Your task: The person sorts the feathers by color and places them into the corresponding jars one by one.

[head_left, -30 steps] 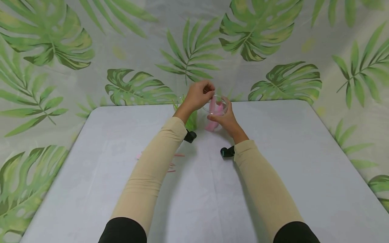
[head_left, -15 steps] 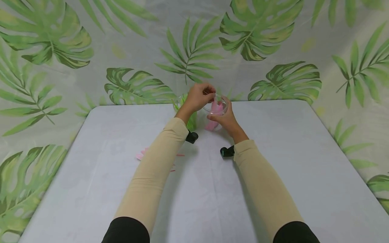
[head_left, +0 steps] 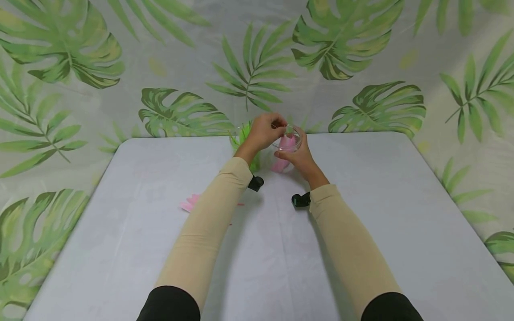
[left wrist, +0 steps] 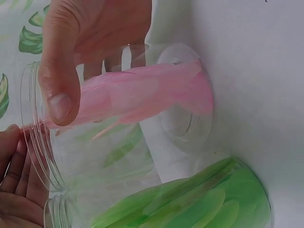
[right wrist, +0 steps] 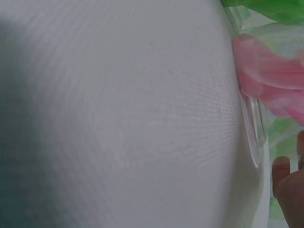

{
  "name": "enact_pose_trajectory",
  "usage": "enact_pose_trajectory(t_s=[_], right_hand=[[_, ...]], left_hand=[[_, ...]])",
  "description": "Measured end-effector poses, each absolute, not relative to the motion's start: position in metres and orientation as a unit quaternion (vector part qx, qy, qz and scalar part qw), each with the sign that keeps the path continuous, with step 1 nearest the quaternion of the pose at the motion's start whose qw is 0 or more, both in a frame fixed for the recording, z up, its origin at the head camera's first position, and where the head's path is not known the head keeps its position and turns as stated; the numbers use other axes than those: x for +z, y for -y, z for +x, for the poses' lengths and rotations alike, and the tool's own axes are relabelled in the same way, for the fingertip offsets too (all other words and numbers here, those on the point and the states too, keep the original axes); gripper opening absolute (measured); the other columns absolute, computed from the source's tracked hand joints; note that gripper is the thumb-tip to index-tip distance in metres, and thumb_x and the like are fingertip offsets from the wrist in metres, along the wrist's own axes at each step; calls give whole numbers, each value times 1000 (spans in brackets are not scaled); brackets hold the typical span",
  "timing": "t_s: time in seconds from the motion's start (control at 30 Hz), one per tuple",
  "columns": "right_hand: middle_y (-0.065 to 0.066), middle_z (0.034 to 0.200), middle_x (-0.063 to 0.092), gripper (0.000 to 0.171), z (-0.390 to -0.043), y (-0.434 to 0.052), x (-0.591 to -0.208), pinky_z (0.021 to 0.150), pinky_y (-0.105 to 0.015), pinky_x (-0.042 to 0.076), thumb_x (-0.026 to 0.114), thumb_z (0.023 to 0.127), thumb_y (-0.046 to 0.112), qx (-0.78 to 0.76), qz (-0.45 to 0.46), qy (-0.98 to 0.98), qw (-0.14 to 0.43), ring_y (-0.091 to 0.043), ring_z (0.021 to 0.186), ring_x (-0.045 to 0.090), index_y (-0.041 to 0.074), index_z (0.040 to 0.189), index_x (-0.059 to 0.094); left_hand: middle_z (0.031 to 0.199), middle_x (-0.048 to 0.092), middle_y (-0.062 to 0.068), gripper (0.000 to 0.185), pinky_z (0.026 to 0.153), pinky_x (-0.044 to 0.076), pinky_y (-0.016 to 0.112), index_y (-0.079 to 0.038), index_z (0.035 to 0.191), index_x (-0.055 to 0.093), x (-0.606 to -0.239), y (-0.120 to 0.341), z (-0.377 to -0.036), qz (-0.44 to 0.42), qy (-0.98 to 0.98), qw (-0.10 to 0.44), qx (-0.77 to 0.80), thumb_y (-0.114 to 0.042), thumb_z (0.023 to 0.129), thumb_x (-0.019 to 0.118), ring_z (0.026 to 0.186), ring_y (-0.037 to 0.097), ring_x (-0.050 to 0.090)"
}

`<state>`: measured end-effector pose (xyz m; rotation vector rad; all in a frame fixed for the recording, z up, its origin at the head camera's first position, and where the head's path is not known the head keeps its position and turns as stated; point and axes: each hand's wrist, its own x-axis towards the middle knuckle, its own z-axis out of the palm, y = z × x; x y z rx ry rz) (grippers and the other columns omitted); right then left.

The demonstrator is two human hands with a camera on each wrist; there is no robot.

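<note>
The fingers of the left hand [head_left: 263, 130] are curling together over the mouth of the clear jar [head_left: 286, 149], apparently pinching the top of a pink feather [left wrist: 142, 95], though the pinch itself is too small to confirm in the head view. The fingers of the right hand [head_left: 297, 156] are wrapping round the jar wall; in the left wrist view the thumb [left wrist: 59, 90] is pressing against the outside near the threaded rim. The jar is standing at the far middle of the table [head_left: 381, 214], with the pink feathers reaching to its base.

Risks, ordered from largest item to smallest:

1. Table: the surface is looking smooth. If the left hand is pushing down off-centre, the jar is likely to slide or tip.
2. Second jar [left wrist: 190, 204]: it is standing just beside the clear jar, packed with green feathers [head_left: 244, 138]. A sideways nudge from the left wrist or sleeve could be knocking it over.
3. Clear jar: it is appearing light. Slackening the right hand's grip during insertion is likely to let it tilt and spill its contents.
4. Pink feather: its vane is soft. Forcing it past the rim could be bending the shaft or fraying the barbs.
5. Loose pink feathers [head_left: 189, 204]: they are lying beside the left forearm and could be swept off by the sleeve.
</note>
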<state>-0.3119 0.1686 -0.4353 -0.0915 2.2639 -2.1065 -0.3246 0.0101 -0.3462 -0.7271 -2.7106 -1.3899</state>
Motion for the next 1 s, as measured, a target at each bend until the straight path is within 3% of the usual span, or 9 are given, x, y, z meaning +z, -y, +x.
enact_pose_trajectory(t_s=[0.5,1.0], right_hand=[[-11,154,35,103,-310,-168,-437,115,-49,38,80,79,14,-661,-28,-750,9,-32,134,44,33,154,12],[-15,158,28,105,-309,-168,-431,118,-50,33,80,79,11,-657,-24,-753,25,-34,140,37,24,156,11]], left_hand=[[108,73,11,18,83,57,31,-5,111,69,-345,-10,-323,-228,867,-3,-443,-15,99,60,100,22,70],[112,72,11,22,87,57,33,-6,115,70,-347,-8,-325,-242,859,-7,-450,-16,98,61,104,23,69]])
